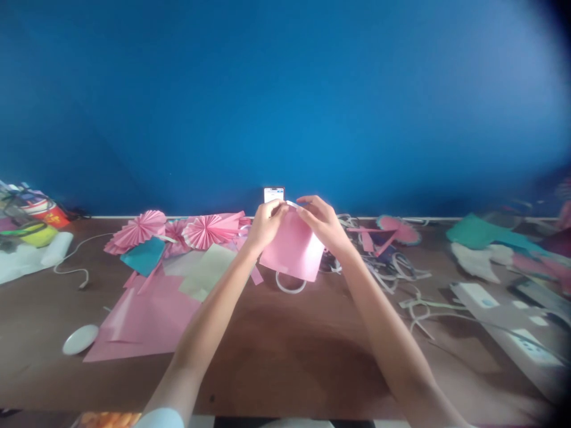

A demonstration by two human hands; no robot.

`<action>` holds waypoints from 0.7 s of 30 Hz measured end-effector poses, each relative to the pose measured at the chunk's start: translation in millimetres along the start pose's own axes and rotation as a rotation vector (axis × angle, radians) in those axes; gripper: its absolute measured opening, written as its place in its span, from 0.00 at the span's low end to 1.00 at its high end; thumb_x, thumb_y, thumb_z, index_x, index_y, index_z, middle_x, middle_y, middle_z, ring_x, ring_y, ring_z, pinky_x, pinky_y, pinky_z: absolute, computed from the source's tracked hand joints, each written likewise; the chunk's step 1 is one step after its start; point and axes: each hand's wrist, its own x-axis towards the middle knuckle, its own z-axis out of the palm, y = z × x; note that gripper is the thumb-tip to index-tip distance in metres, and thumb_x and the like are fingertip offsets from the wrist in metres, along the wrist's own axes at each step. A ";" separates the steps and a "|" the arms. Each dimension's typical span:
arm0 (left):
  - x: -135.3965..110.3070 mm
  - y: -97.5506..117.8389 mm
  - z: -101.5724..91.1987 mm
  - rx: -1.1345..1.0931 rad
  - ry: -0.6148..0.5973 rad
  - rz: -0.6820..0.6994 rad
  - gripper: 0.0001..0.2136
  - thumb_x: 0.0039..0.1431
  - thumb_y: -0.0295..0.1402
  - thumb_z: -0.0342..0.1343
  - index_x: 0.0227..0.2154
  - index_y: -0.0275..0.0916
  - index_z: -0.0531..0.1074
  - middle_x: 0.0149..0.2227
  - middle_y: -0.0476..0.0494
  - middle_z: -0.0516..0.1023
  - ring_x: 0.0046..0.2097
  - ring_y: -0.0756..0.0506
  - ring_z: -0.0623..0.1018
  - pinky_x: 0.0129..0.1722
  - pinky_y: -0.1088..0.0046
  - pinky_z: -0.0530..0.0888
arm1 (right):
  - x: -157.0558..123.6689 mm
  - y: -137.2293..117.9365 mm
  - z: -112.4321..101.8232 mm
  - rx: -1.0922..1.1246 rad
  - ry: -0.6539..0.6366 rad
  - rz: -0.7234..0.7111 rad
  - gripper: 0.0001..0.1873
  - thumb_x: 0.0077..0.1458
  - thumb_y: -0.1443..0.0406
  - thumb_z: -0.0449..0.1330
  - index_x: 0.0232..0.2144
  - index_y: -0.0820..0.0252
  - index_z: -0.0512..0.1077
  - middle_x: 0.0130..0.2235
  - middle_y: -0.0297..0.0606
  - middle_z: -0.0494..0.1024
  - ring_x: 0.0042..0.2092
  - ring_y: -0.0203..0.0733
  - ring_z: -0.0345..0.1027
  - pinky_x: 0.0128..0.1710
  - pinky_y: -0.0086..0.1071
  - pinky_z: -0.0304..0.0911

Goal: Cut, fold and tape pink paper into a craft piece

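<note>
A pink sheet of paper is held up above the table, its face toward me. My left hand pinches its top left edge between thumb and fingers. At the top right, my right hand grips the same edge, with a finger lifted and curved away from the thumb. A narrow white strip shows along the top edge between the two hands; I cannot tell if it is attached to the paper. Part of a white ring sticks out below the sheet. Just behind the left hand a phone stands upright against the wall.
Pleated pink paper rosettes, a teal paper piece and a large pink sheet lie at left, near a white oval object. Tangled white strips lie right of the hands. Power strips sit farther right. A blue wall closes the back.
</note>
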 end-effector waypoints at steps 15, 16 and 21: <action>-3.0 11.2 -10.1 -0.033 -0.097 -0.025 0.23 0.63 0.53 0.47 0.27 0.36 0.70 0.25 0.48 0.69 0.28 0.48 0.68 0.28 0.73 0.61 | -0.4 -0.6 1.3 -0.246 0.077 -0.038 0.15 0.59 0.59 0.55 0.26 0.62 0.74 0.26 0.35 0.75 0.28 0.37 0.64 0.29 0.29 0.53; -2.9 11.8 -10.1 -0.025 -0.109 -0.015 0.22 0.62 0.53 0.49 0.28 0.36 0.71 0.26 0.47 0.71 0.29 0.48 0.69 0.29 0.73 0.62 | -0.9 -1.1 2.4 -0.275 0.087 -0.046 0.15 0.59 0.59 0.55 0.26 0.62 0.74 0.25 0.35 0.75 0.28 0.36 0.64 0.28 0.29 0.52; -0.3 10.3 -9.7 -0.009 -0.127 0.027 0.20 0.62 0.49 0.51 0.32 0.34 0.75 0.31 0.44 0.76 0.35 0.45 0.73 0.33 0.73 0.65 | -0.5 -1.9 2.1 -0.291 0.014 -0.100 0.16 0.61 0.58 0.54 0.28 0.61 0.74 0.28 0.36 0.76 0.29 0.37 0.64 0.30 0.29 0.53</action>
